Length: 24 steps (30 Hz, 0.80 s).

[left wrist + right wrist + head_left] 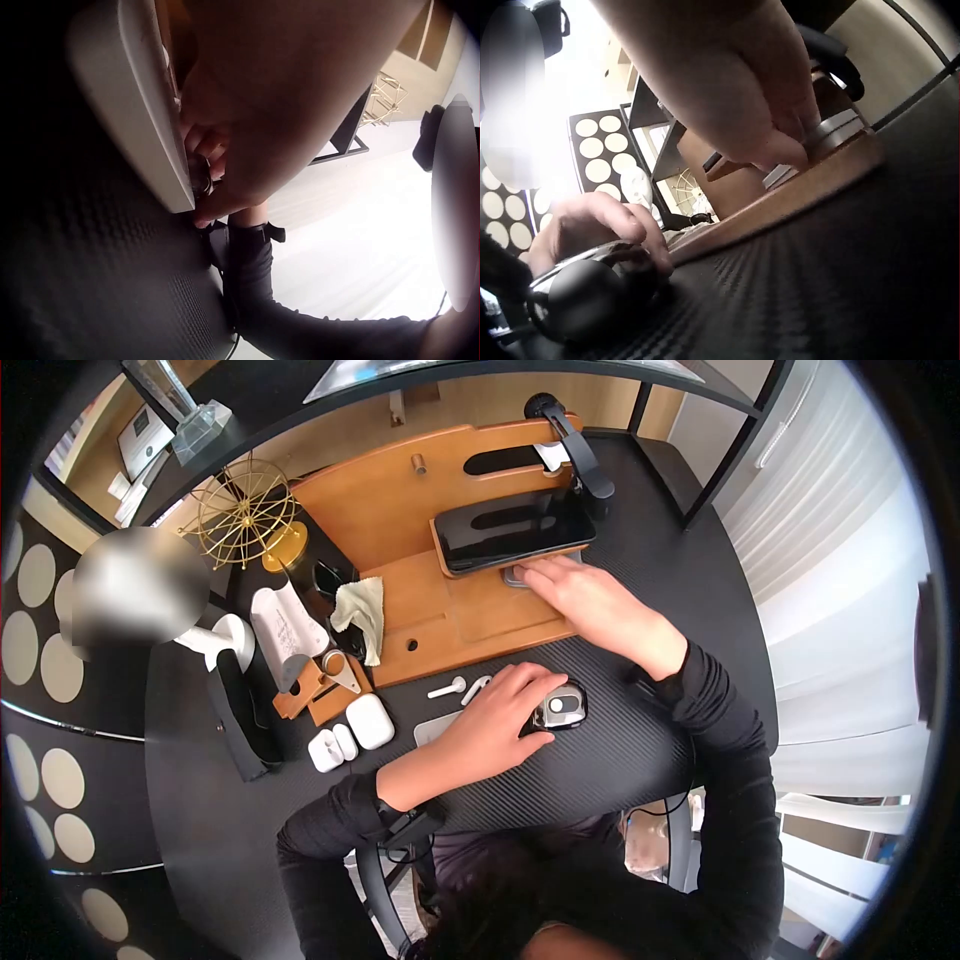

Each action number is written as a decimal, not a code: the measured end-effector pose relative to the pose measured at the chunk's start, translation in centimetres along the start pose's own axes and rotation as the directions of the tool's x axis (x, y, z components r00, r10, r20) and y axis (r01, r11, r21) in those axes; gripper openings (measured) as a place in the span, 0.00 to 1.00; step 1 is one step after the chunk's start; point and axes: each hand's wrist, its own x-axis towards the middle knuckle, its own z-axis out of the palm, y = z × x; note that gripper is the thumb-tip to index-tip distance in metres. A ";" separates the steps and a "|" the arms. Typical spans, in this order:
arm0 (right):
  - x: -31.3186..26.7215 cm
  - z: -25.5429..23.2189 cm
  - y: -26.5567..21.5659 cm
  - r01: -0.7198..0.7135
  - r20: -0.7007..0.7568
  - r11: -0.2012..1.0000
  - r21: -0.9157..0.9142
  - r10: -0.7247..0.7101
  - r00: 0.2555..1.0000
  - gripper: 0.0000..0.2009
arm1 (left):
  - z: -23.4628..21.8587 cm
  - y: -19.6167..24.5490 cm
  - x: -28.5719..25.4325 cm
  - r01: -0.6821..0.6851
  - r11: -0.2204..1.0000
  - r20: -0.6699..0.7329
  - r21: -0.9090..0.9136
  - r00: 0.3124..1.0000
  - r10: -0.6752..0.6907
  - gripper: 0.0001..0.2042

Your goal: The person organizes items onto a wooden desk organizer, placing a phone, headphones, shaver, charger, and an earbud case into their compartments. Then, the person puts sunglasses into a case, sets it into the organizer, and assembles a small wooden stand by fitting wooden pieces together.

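My left hand (490,720) holds a small shiny silver rounded object (562,705) between thumb and fingers, low over the black ribbed mat. The right wrist view shows its metal rim (592,300) up close. Partly under the left wrist lies a flat silver slab (432,728), its pale edge (142,112) large in the left wrist view. My right hand (595,605) reaches under the phone ledge and grips a flat grey-silver block (836,131) on the wooden desk organizer (415,605); the hand covers most of the block. A black phone (515,530) leans above it.
Two white earbuds (447,688) lie left of my left hand, near white earbud cases (370,721). Further left are a black pouch (238,720), a grey cloth (362,618) and a gold wheel ornament (245,515). A black stand arm (580,455) rises behind the phone.
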 end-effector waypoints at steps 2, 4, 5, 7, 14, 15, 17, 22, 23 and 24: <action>0.1 0.3 1.0 0.012 0.012 0.999 0.045 -0.013 1.000 0.20 | -0.1 -0.1 0.1 0.006 1.000 0.010 -0.005 1.000 -0.006 0.32; 0.3 0.0 2.2 0.042 0.095 0.986 0.159 -0.058 0.994 0.20 | -0.1 -0.1 0.3 0.004 1.000 0.009 -0.009 1.000 -0.004 0.32; 0.4 -0.2 2.1 0.027 0.121 0.985 0.170 -0.048 0.991 0.20 | -0.1 -0.1 0.3 0.003 1.000 0.008 -0.008 1.000 -0.003 0.32; 0.4 0.1 1.8 0.056 0.065 0.980 0.191 -0.070 0.995 0.21 | -0.1 -0.1 0.3 0.005 1.000 0.008 -0.007 1.000 -0.005 0.32; 0.2 -4.3 -0.6 -0.040 0.094 0.917 0.396 0.003 0.996 0.21 | -1.1 0.2 1.9 0.009 0.996 -0.189 0.092 0.982 0.009 0.29; 0.0 -4.3 -0.2 0.019 0.002 0.907 0.421 -0.022 1.000 0.16 | -1.3 -0.1 2.5 0.027 0.993 -0.248 0.113 0.969 0.002 0.29; -0.5 -5.6 -0.6 -0.033 0.062 0.912 0.408 0.009 0.998 0.14 | -1.4 -0.6 3.8 0.068 0.983 -0.366 0.171 0.931 0.000 0.27; -2.4 -4.0 -1.5 -0.139 0.106 0.966 0.218 0.118 0.987 0.11 | -1.6 -1.2 6.3 0.180 0.972 -0.427 0.153 0.899 -0.099 0.26; -2.5 -3.9 -1.9 -0.135 0.104 0.967 0.217 0.115 0.988 0.11 | -1.8 -1.0 6.3 0.198 0.970 -0.383 0.143 0.915 -0.130 0.26; -2.4 -3.8 -2.2 -0.123 0.079 0.980 0.154 0.112 0.991 0.12 | -2.0 -0.8 6.3 0.215 0.967 -0.341 0.133 0.927 -0.160 0.27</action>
